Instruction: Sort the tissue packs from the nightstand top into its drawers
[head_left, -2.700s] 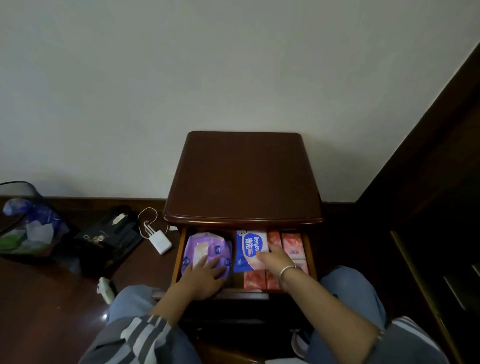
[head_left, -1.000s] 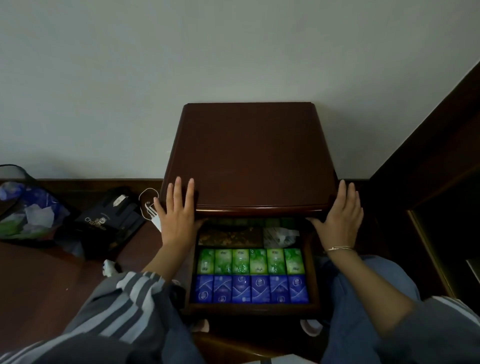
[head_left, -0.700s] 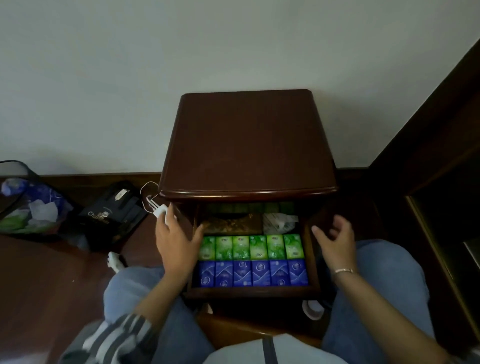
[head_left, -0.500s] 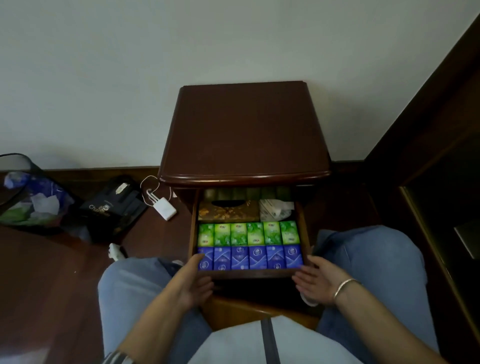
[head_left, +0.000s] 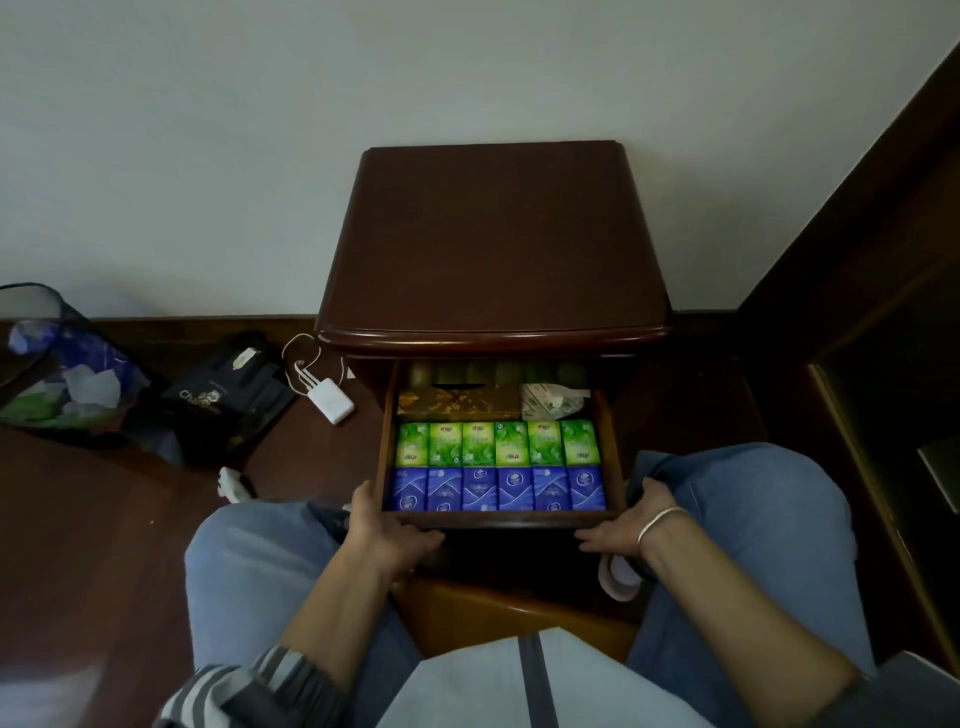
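Note:
The dark wooden nightstand (head_left: 493, 239) stands against the wall with a bare top. Its lower drawer (head_left: 501, 518) is pulled out. Inside lie a row of blue tissue packs (head_left: 498, 488), a row of green tissue packs (head_left: 496, 443), a gold-patterned tissue box (head_left: 457, 402) and a white soft pack (head_left: 553, 401) at the back. My left hand (head_left: 387, 525) grips the drawer's front left corner, thumb on the side. My right hand (head_left: 631, 522), with a bracelet at the wrist, holds the front right corner.
On the floor to the left lie a white charger with cable (head_left: 330, 399), a black bag (head_left: 223, 405) and a mesh bin (head_left: 52, 379) with wrappers. Dark wooden furniture (head_left: 857, 338) stands at the right. My knees flank the drawer.
The upper drawer seen earlier is closed and the lower one is out. Both hands dropped from the nightstand's top edge to the lower drawer's front corners.

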